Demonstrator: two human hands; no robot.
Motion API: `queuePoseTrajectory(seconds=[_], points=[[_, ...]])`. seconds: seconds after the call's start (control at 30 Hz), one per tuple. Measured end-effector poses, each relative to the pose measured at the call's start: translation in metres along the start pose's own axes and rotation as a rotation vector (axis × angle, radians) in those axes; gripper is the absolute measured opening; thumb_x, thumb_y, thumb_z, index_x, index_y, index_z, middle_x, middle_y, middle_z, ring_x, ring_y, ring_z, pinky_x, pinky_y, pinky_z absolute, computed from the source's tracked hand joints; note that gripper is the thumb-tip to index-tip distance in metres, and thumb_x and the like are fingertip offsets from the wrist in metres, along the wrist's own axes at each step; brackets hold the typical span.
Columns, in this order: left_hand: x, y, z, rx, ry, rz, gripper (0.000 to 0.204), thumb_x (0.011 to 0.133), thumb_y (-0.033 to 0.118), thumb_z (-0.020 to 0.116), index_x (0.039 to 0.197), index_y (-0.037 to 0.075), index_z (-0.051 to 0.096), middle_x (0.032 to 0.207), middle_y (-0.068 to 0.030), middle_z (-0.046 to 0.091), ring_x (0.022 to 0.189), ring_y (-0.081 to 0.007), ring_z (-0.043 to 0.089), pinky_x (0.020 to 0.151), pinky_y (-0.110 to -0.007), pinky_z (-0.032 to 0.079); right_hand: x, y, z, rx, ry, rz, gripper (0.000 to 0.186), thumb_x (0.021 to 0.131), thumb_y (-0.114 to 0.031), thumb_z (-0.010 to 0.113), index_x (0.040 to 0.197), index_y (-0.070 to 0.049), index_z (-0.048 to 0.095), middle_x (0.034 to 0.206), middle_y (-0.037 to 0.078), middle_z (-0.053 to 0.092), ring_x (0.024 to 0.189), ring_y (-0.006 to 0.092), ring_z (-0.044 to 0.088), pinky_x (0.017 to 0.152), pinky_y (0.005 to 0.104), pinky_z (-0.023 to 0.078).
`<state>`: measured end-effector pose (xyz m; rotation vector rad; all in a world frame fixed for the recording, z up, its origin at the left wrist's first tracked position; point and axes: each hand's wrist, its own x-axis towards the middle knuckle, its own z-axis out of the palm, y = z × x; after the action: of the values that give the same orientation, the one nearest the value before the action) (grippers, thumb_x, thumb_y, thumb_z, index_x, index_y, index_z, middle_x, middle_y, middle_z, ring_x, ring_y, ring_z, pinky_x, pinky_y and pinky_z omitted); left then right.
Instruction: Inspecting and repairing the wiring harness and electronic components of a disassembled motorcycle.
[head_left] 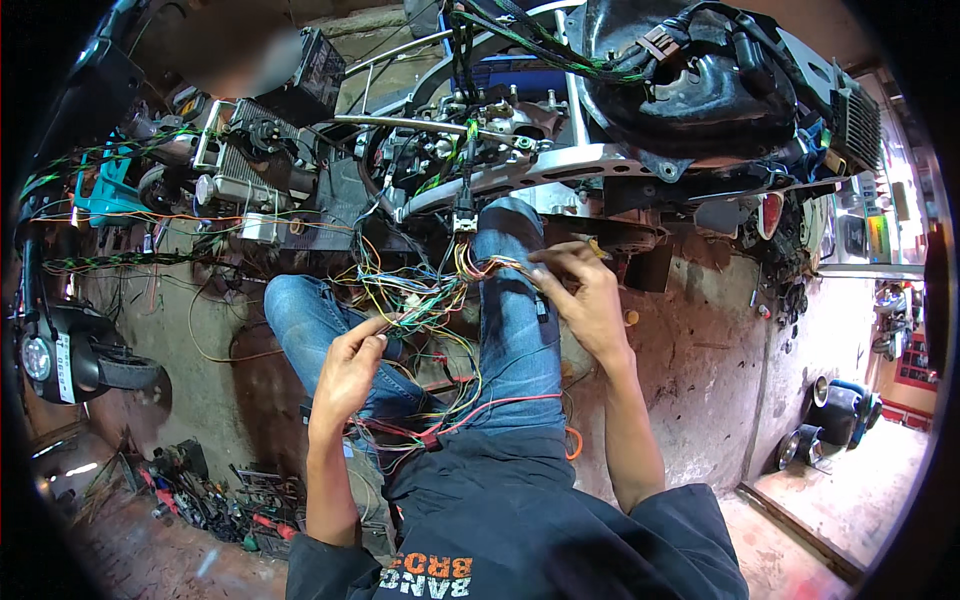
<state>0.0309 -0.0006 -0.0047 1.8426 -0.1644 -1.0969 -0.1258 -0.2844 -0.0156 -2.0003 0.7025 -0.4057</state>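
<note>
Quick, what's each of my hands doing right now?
Left hand: fingers curled, fingertips at the tangled coloured wires; whether it grips one cannot be told.
Right hand: closed, thumb and fingers pinching the wire bundle.

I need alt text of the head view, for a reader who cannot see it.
The left hand and the right hand hold thin coloured wires over the wearer's blue jeans. Beyond them is a silver metal frame; tools lie at lower left.

Lit strongly from far right, washed out there, dimmer at left, blurred at upper left, bowed toward blackened edges
</note>
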Motion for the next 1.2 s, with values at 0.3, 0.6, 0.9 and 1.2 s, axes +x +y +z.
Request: queuePoseTrajectory(seconds=[0.3,0.6,0.9,1.2], points=[[0.002,-0.007,-0.015,-0.102,0.007,0.029,0.036,0.103,0.014,0.047,0.132,-0.001,0.063,0.065,0.0099,0.041,0.049,0.0006,0.033,0.042,-0.02,0.027,0.005,0.0,0.034,-0.082,-0.05,-0.102,0.025,0.086,-0.015,0.077,0.11,-0.009,0.073,0.104,0.014,0.067,0.09,0.0306,0.069,0.079,0.0389,0.055],[0.0,-0.004,-0.017,0.083,0.021,0.097,0.034,0.097,0.012,0.052,0.122,0.002,0.072,0.069,0.0054,0.048,0.062,-0.0036,0.038,0.055,-0.026,0.032,0.006,-0.007,0.044,-0.286,0.013,-0.23,0.017,0.083,-0.014,0.076,0.099,-0.01,0.072,0.092,0.011,0.063,0.089,0.0312,0.064,0.079,0.0428,0.053],[0.005,0.004,-0.01,0.274,0.102,0.248,0.034,0.101,0.013,0.052,0.129,-0.001,0.066,0.087,0.0004,0.063,0.079,-0.0065,0.053,0.072,-0.025,0.046,0.01,0.016,0.04,0.132,-0.265,0.199,0.019,0.085,-0.019,0.068,0.09,0.0,0.065,0.075,0.006,0.057,0.066,0.0143,0.053,0.064,0.0321,0.044],[0.018,0.012,-0.007,0.492,0.176,0.233,0.039,0.101,0.023,0.058,0.131,-0.002,0.062,0.12,-0.018,0.067,0.11,-0.0294,0.064,0.097,-0.037,0.047,0.001,0.006,0.028,0.656,-0.476,0.459,0.02,0.097,-0.015,0.054,0.097,0.001,0.065,0.077,0.002,0.063,0.067,0.0094,0.06,0.064,0.0243,0.048]])
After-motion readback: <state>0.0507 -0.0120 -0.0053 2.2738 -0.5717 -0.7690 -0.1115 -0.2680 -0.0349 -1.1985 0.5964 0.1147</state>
